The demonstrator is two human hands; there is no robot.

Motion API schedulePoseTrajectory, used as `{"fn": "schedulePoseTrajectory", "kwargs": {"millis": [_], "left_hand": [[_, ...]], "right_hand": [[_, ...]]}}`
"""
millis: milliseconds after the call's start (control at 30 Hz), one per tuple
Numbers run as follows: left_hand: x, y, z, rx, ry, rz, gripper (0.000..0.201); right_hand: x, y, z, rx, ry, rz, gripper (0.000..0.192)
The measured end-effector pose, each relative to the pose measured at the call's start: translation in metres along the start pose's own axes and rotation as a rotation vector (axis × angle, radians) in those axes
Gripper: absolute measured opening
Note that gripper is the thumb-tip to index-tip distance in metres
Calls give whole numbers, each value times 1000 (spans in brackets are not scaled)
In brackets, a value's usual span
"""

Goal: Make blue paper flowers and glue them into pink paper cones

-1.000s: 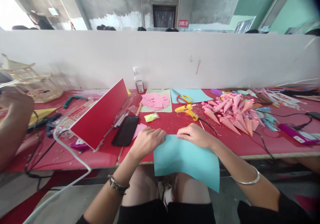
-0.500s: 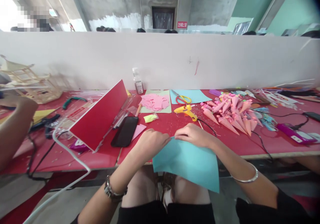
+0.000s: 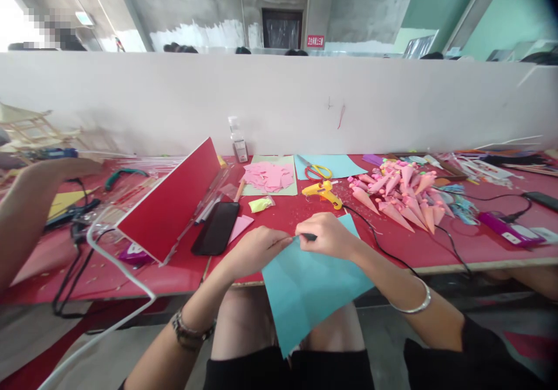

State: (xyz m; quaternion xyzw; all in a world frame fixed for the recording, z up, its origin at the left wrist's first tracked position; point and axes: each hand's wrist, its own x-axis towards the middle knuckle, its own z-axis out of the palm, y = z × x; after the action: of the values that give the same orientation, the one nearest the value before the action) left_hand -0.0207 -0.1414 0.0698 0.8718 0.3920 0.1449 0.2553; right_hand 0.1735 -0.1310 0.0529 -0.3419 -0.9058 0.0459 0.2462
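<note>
L hand (image 3: 255,249) + R hand (image 3: 326,234) pinch blue paper (image 3: 305,285) | table (image 3: 436,247) edge

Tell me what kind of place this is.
Probably a shared craft workshop: a red table carrying a glue gun, scissors and a pile of pink paper cones, with another person's arm working alongside.

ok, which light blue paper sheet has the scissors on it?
The flat light blue paper sheet at the table's back, under the red-and-yellow-handled scissors; the other light blue sheet is held in both hands at the table's front edge.
</note>
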Motion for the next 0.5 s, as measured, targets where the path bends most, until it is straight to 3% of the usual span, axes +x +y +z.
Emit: {"fn": "schedulePoseTrajectory", "kwargs": {"millis": [233,400,500], "left_hand": [[-9,-14,-11,-156,-122,-77,38],[-20,-23,-20,-65,-124,-102,38],[-28,-31,-23,3,-109,-144,39]], "right_hand": [[-15,30,-5,61,26,93,15],[-34,59,-11,-22,20,207,15],[-47,69,-14,-75,101,323,15]]}}
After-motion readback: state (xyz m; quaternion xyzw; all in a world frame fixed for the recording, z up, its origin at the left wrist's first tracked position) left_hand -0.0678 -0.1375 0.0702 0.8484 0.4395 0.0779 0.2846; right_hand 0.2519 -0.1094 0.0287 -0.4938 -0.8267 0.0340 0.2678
